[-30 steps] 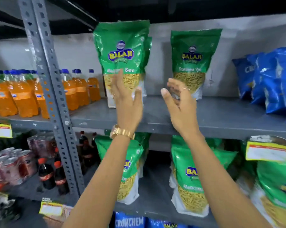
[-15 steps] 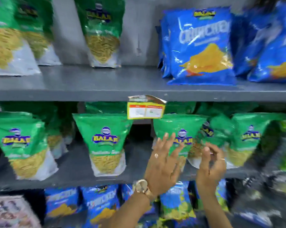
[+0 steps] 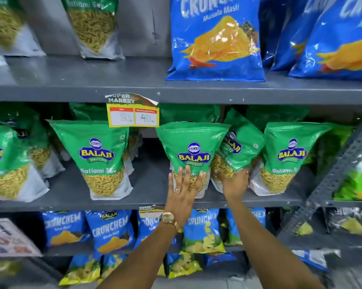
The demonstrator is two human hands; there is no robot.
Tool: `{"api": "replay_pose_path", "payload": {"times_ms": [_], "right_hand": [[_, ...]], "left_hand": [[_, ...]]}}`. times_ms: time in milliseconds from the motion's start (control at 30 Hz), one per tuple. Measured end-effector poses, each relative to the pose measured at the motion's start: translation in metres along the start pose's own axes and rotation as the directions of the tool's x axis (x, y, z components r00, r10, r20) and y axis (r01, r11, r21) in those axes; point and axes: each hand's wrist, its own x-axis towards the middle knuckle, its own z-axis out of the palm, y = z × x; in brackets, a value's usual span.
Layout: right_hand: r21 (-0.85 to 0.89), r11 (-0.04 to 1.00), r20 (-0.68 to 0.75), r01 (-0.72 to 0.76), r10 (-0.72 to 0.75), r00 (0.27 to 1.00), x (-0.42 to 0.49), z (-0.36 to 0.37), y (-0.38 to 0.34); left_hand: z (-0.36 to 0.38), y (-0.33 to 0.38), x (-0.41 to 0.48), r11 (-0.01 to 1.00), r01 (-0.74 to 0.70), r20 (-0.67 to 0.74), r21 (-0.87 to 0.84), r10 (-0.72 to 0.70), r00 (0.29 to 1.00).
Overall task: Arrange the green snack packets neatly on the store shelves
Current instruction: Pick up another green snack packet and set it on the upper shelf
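Note:
Green Balaji Ratlami Sev packets stand in a row on the middle grey shelf. My left hand, with a ring and a gold watch, lies flat with spread fingers against the lower front of the centre green packet. Right beside it, my right hand grips the bottom of a tilted green packet that leans left behind the centre one. Another green packet stands upright to the left, and one to the right. Two more green packets stand on the upper shelf.
Blue Crunchem bags fill the upper shelf's right side and the lower shelf. A yellow price tag hangs from the upper shelf's edge. A perforated grey upright borders the right side.
The view dropped from the upper shelf to the middle shelf and came closer. Both hands came down; the left now presses the centre packet and the right has taken hold of the tilted packet.

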Motion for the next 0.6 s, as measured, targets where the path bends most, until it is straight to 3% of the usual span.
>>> {"api": "replay_pose_path", "payload": {"times_ms": [333, 600], "right_hand": [[0.110, 0.990, -0.029, 0.087, -0.084, 0.996, -0.041, -0.026, 0.025], [0.322, 0.946, -0.008, -0.026, 0.030, 1.000, -0.115, -0.090, 0.009]], "left_hand": [[0.003, 0.003, 0.001, 0.999, 0.001, -0.069, 0.048, 0.003, 0.998], [-0.004, 0.005, -0.006, 0.995, 0.006, -0.030, 0.096, -0.003, 1.000]]}}
